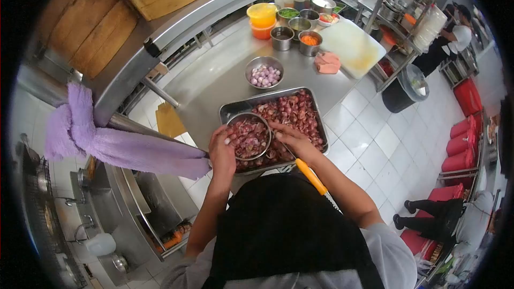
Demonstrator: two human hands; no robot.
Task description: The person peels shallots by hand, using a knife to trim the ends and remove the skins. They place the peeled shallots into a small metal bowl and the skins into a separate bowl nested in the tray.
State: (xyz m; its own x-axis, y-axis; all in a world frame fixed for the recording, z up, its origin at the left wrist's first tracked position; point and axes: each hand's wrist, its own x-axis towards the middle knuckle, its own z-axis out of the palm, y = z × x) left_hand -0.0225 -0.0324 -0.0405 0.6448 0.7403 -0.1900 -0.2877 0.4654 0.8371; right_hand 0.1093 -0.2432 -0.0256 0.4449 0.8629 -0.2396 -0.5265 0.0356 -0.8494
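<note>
Now, left hand [221, 152]: arm bent, fingers curled over the near rim of the small bowl [245, 114] of shallots [247, 138]
Right hand [292, 139]: closed round a yellow-handled knife [311, 176], fingertips at the bowl's other edge
Tray [231, 111]: under both hands, on the worktop [214, 80]

View: you have one camera, worn on your head.
Facing: it looks forward and steeply down, over your own chest to the bench [214, 75].
Nearness: your left hand [221, 152] and right hand [292, 139] sit close, near the frame's middle.
Lens: you get a wide fisheye picture, bent at the edges, dark in the corners.
Reach: the bench runs toward the top; the floor [369, 139] fills the right.
</note>
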